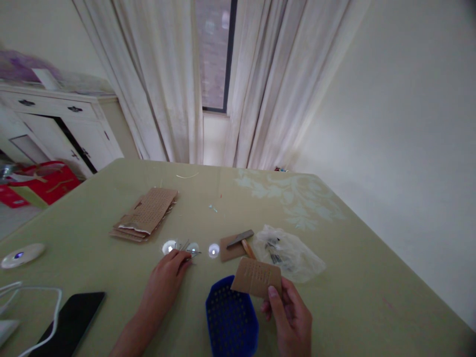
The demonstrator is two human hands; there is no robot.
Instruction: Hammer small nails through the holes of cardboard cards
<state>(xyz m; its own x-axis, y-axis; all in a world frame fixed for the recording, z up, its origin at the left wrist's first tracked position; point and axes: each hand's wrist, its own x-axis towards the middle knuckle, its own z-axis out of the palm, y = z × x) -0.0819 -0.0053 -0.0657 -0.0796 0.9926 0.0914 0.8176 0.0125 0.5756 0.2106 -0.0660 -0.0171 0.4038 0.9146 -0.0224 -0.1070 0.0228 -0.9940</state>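
Note:
My right hand (290,315) pinches a small piece of brown cardboard (256,277) between thumb and fingers. Rows of small slits or holes mark its face, and it is held tilted over the far edge of a blue perforated basket (232,320). To the left, my left hand (171,272) rests low on the table, its fingers closed at a few thin metal nails (191,251); the fingertips partly hide them. A hammer (240,239) with a wooden handle lies on another cardboard piece (228,253) beyond the basket. The held cardboard covers the handle's end.
A clear plastic bag (293,255) with dark thin items lies right of the hammer. Stacked cardboard sheets (148,213) lie at the back left. A black phone (70,322), a white cable (57,307) and a white oval device (23,256) occupy the left side of the table (353,277).

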